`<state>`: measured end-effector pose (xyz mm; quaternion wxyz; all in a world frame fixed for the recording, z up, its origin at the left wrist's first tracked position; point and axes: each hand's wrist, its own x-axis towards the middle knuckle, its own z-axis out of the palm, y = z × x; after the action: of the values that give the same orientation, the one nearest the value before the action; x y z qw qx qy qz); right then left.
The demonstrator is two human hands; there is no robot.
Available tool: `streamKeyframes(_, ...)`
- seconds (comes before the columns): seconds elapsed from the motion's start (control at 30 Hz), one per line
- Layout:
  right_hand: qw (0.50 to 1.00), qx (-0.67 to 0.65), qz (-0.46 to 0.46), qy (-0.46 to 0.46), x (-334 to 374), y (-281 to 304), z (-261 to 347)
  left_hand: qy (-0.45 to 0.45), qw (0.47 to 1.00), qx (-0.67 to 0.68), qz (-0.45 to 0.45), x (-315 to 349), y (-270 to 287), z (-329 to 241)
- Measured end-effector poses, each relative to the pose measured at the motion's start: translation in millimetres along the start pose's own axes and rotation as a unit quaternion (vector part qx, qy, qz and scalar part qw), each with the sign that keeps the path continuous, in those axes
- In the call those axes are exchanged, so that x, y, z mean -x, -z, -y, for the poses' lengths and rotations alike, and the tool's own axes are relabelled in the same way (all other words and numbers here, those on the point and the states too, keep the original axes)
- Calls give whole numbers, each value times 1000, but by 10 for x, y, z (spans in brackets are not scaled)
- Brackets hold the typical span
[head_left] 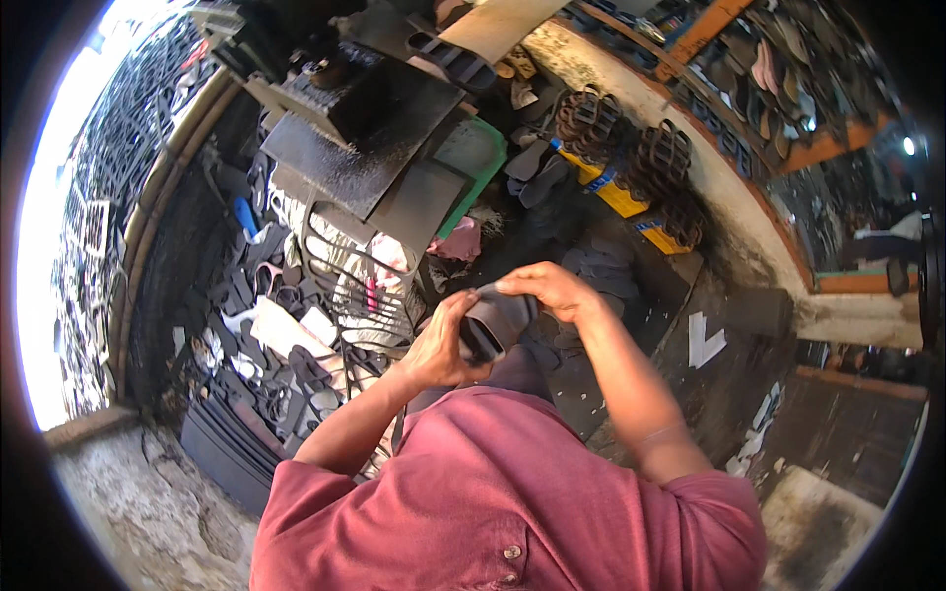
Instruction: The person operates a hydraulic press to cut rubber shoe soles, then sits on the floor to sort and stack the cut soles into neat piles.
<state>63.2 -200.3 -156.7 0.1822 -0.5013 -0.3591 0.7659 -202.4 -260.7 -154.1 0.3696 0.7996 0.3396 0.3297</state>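
Between my two hands, in front of my chest, is a dark grey sandal (506, 319), curved so that a hollow opens toward my left palm. Its exact make is partly covered by my fingers. My left hand (439, 345) wraps its left side, with the thumb and fingers closed on the edge. From the right, my right hand (552, 288) pinches the upper edge. Beyond them, to the right, lies a pile of dark flat soles (601, 274) on the floor.
A machine with a black metal plate (335, 158) stands ahead, a green-edged board (483, 148) beside it. Brown strappy sandals (662, 158) top yellow-and-blue boxes (621, 194) at the right. Dark scraps (286, 295) and curved sheets (222, 448) crowd the left. A shelf (828, 143) holds footwear.
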Motion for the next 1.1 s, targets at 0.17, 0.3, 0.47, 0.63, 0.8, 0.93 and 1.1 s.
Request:
streamKeyframes(0.17,972,-4,-234,-29,-92,812,-375,183,929,-101,-305,77,-8,174)
streamKeyframes(0.3,908,-103,-402,62,-729,1533,-465,293,912,-30,-285,-49,63,261)
streamKeyframes(0.47,906,118,-380,143,-1061,1407,-914,323,910,24,-258,-365,-34,291)
streamKeyframes(0.63,772,479,-250,333,-424,-553,90,413,765,107,-482,-1201,-62,468)
streamKeyframes(0.8,818,333,-336,327,-997,354,1120,237,788,41,-567,-1518,230,498)
streamKeyframes(0.93,770,450,-412,187,-2263,1414,2518,467,678,-40,-566,-495,83,1480)
streamKeyframes(1.1,702,501,-393,319,-3500,2407,2784,520,696,34,-495,-1002,336,1346)
